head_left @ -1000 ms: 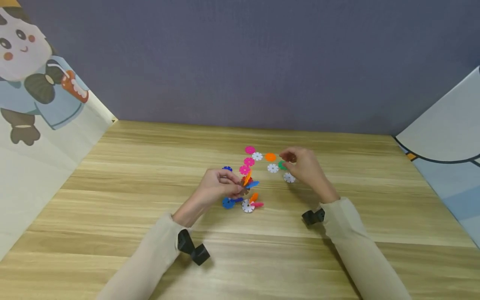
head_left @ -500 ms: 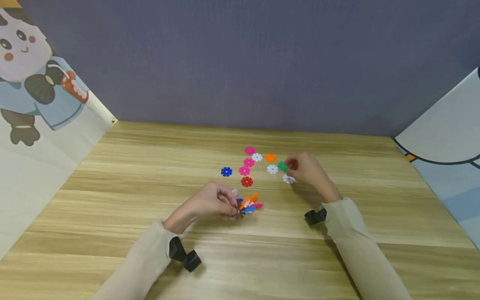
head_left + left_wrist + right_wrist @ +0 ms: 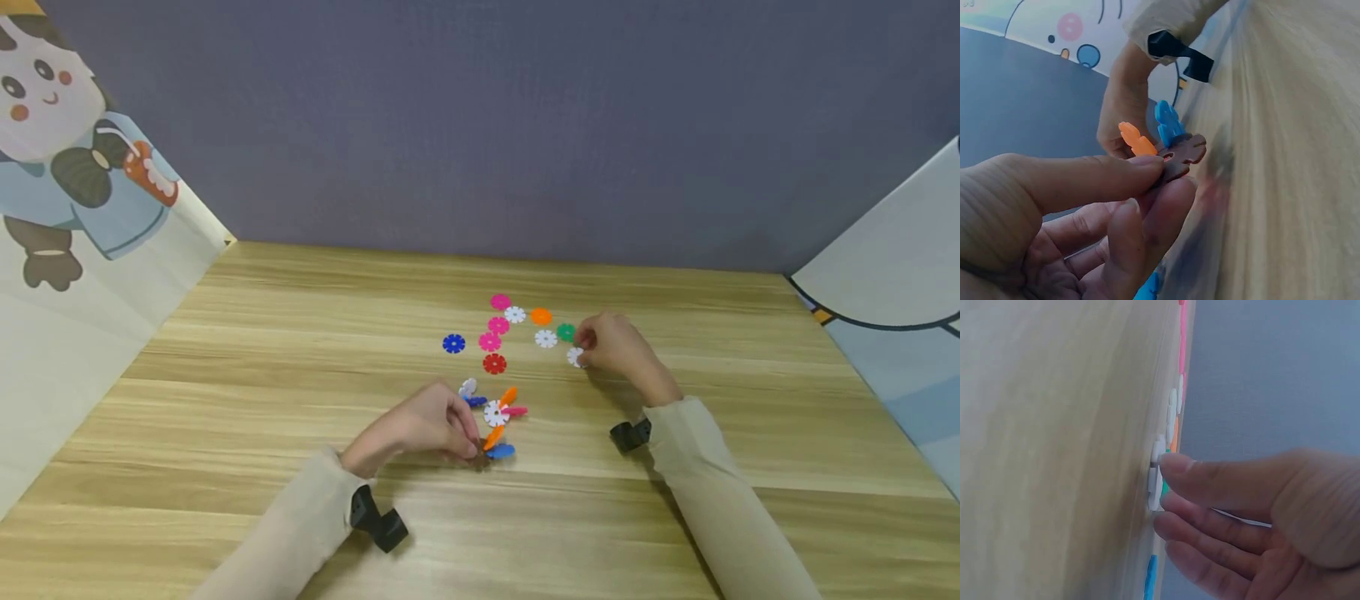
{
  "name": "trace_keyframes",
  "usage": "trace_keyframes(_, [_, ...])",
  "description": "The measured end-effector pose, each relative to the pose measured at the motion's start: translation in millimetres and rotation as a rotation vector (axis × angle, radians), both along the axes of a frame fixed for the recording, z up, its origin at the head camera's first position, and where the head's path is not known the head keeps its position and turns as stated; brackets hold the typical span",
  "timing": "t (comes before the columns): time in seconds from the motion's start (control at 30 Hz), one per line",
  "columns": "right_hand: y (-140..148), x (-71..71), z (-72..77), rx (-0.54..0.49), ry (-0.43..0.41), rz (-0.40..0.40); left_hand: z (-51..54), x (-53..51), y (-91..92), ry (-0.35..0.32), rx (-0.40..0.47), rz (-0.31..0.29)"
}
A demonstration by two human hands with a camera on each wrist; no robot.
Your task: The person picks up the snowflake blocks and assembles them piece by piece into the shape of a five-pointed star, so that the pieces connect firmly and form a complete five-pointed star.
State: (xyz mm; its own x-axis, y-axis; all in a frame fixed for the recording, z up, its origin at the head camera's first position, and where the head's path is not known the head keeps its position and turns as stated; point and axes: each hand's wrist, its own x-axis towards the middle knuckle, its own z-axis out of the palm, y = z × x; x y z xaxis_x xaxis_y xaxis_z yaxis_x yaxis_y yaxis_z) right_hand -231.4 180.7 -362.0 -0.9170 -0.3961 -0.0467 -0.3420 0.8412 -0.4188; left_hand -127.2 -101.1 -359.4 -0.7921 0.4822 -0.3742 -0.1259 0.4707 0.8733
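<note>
In the head view my left hand (image 3: 431, 425) pinches a brown notched plastic disc (image 3: 481, 455) between thumb and fingers. An orange disc (image 3: 1138, 139) and a blue disc (image 3: 1169, 124) stand slotted into the brown one. My right hand (image 3: 618, 350) is at a white notched disc (image 3: 575, 357) that lies on the table, its thumb and fingertips at the disc's edge with a gap between them. Just beside that hand is a green disc (image 3: 566, 332). A joined white, orange and pink cluster (image 3: 495, 413) lies by my left hand, and a blue-and-white cluster (image 3: 471, 396) sits partly behind it.
Several loose discs are spread on the wooden table (image 3: 300, 350): a red one (image 3: 494, 364), a dark blue one (image 3: 453, 343), pink ones (image 3: 490, 342), white ones (image 3: 546, 338) and an orange one (image 3: 541, 317). A grey wall (image 3: 480, 125) rises behind the table.
My left hand has brought the brown, orange and blue piece toward the near side of the table, uncovering the red disc. The right hand has lowered from near the green disc to the white one.
</note>
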Motion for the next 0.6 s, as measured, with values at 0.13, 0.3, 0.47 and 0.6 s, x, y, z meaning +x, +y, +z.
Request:
trace_keyframes(0.13, [-0.3,-0.1,0.0,0.021,-0.007,-0.003,-0.7,1.7,2.9,0.036,-0.037,0.012])
trace_keyframes(0.3, [0.0,-0.2,-0.3,0.02,-0.017,0.01,-1.6,2.3,5.6,0.138,-0.117,-0.008])
trace_keyframes(0.47, [1.0,-0.9,-0.7,0.011,-0.037,0.027,0.9,3.4,6.7,0.206,-0.161,-0.028])
trace_keyframes(0.6, [0.0,0.0,-0.3,0.023,-0.068,0.025,5.1,5.2,7.0,0.212,-0.168,-0.033])
